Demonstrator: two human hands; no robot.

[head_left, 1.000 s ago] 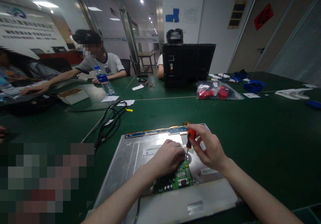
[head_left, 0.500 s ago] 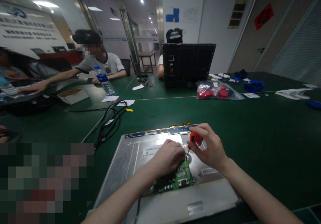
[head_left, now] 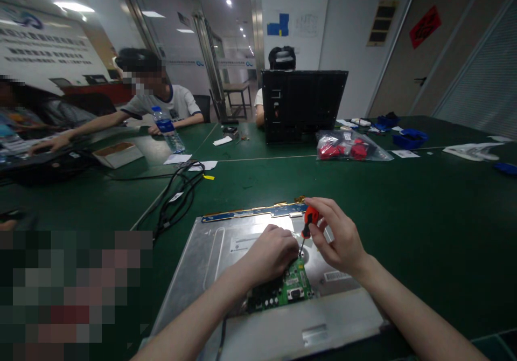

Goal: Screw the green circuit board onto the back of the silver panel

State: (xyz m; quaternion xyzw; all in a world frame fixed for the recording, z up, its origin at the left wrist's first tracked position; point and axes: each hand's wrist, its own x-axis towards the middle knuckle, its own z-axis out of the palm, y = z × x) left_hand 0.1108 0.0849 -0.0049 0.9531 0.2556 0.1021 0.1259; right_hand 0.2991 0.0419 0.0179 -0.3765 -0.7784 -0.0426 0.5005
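Green table (head_left: 424, 231) has cables (head_left: 172, 202) and a water bottle (head_left: 166, 129) off to the left, plus a clear bag (head_left: 377, 154) of red stuff (head_left: 357, 150) by an upright black casing (head_left: 307, 105), but what really blocks the view is the left hand (head_left: 274, 250), curled over the circuit board (head_left: 296, 281) on the metal panel (head_left: 183, 275), fingertips hidden so I can't tell if it's gripping anything. Right hand (head_left: 337, 237) has the red-and-black screwdriver (head_left: 310, 220) pinched by the handle, tip down at the board's far corner. Versus half a second ago, the handle leans less and shows more side-on, tip and left hand basically unmoved.
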